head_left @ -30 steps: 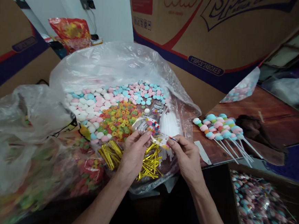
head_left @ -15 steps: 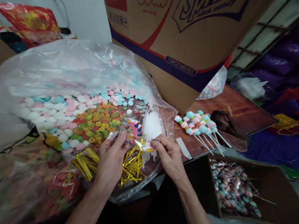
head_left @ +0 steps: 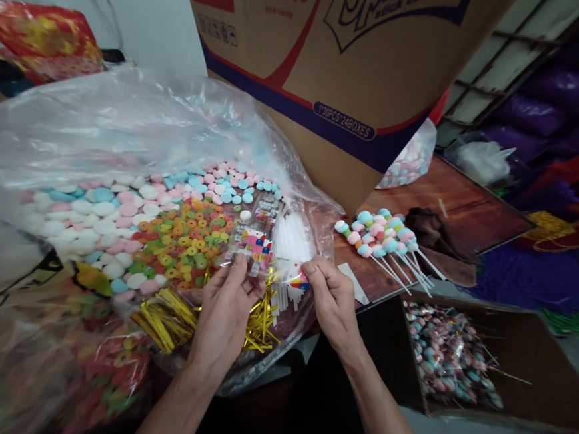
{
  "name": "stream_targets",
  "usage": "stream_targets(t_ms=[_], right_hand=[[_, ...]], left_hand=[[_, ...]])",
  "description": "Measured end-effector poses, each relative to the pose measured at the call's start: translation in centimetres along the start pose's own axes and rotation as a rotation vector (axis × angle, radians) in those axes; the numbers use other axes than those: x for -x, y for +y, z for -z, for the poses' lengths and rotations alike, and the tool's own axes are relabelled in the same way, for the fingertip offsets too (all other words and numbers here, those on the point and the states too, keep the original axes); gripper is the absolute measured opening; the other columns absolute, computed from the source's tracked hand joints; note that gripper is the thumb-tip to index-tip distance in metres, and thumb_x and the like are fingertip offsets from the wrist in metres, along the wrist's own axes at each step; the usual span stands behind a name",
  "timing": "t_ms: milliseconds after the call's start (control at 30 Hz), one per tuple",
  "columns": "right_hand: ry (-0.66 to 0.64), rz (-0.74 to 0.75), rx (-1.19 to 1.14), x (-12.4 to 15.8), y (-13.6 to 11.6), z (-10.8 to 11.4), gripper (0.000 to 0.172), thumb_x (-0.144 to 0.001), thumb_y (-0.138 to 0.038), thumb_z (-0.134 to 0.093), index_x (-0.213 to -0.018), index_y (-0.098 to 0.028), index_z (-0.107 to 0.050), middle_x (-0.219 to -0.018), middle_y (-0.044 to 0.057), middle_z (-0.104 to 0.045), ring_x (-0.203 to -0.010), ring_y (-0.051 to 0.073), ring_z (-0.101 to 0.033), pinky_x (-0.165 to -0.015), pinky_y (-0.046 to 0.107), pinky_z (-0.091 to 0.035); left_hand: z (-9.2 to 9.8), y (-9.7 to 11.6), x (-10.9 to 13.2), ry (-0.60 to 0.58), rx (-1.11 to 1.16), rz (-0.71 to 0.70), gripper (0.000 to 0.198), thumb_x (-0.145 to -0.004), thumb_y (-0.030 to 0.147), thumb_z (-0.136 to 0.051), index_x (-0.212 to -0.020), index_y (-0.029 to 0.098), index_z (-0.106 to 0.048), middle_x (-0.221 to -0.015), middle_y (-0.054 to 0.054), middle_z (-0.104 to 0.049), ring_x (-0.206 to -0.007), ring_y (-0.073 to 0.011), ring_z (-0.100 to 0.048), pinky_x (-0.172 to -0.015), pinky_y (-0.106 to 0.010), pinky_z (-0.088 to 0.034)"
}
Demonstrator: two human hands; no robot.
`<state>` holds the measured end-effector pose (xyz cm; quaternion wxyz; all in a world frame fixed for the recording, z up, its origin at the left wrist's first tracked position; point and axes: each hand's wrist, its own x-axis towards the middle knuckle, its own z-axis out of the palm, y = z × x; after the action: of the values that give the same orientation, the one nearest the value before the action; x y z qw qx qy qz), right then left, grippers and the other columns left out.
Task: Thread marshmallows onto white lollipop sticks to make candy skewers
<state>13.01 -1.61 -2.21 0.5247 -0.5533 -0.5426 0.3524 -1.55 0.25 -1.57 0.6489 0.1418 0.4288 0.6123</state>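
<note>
A small clear plastic bag (head_left: 291, 274) with a colourful print stretches between my two hands. My left hand (head_left: 225, 315) is closed at its left end, thumb on top. The right end, with red and blue print, is pinched between the thumb and finger of my right hand (head_left: 332, 299). Just beyond my left hand lie more printed clear bags (head_left: 259, 231). Gold twist ties (head_left: 166, 321) lie beside and beneath my left hand. White sticks (head_left: 292, 237) are heaped behind the held bag. Gummy rings (head_left: 185, 239) and pastel marshmallows (head_left: 103, 219) spread to the left.
A large cardboard box (head_left: 300, 77) stands at the back. Marshmallow skewers (head_left: 378, 234) lie on the table to the right, by a brown cloth (head_left: 437, 245). Lower right, an open carton (head_left: 533, 370) contains wrapped skewers. A big plastic bag (head_left: 76, 120) surrounds the loose sweets.
My right hand has moved slightly right, and the held bag's printed end now shows more fully. My left hand has shifted a little right. The camera view has turned slightly.
</note>
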Motion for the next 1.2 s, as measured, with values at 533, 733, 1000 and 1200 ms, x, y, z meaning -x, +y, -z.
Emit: stream_targets(t_ms=[533,733,1000,1200], right_hand=[[0.516,0.137,1.278,-2.7,5.3,12.7,0.024,-0.087,-0.033,-0.058,-0.088,-0.014,-0.072,-0.08,0.014,-0.065,-0.072,0.025,-0.05,-0.064,0.036,-0.024],[0.52,0.216,1.146,-1.8,5.6,12.9,0.019,-0.088,-0.026,-0.056,-0.078,-0.018,-0.07,-0.074,0.012,-0.067,-0.067,0.024,-0.056,-0.062,0.038,-0.03],[0.239,0.417,0.446,2.8,-0.8,7.0,0.006,-0.089,-0.02,-0.065,-0.092,-0.025,-0.067,-0.085,0.001,-0.066,-0.076,0.017,-0.063,-0.075,0.03,-0.049],[0.156,0.563,0.587,3.7,-2.1,5.9,0.014,-0.09,-0.01,-0.063,-0.094,-0.023,-0.064,-0.087,0.001,-0.065,-0.075,0.015,-0.064,-0.075,0.028,-0.049]], left_hand=[[0.2,0.0,-0.6,0.146,0.132,0.026,0.029,-0.065,0.033,-0.086,-0.077,0.016,-0.066,-0.072,0.004,-0.066,-0.061,-0.0063,-0.06,-0.056,-0.018,-0.048],[0.2,0.3,-1.0,0.138,0.165,-0.045,0.029,-0.068,0.033,-0.085,-0.081,0.017,-0.065,-0.075,0.003,-0.066,-0.062,-0.0059,-0.059,-0.058,-0.019,-0.048],[0.8,0.9,-1.8,0.191,0.163,-0.12,0.028,-0.073,0.038,-0.081,-0.079,0.016,-0.063,-0.073,0.002,-0.066,-0.061,-0.0063,-0.059,-0.061,-0.02,-0.048],[1.0,1.1,-1.8,0.204,0.164,-0.137,0.033,-0.071,0.043,-0.081,-0.081,0.016,-0.063,-0.074,0.002,-0.066,-0.063,-0.0085,-0.061,-0.062,-0.022,-0.049]])
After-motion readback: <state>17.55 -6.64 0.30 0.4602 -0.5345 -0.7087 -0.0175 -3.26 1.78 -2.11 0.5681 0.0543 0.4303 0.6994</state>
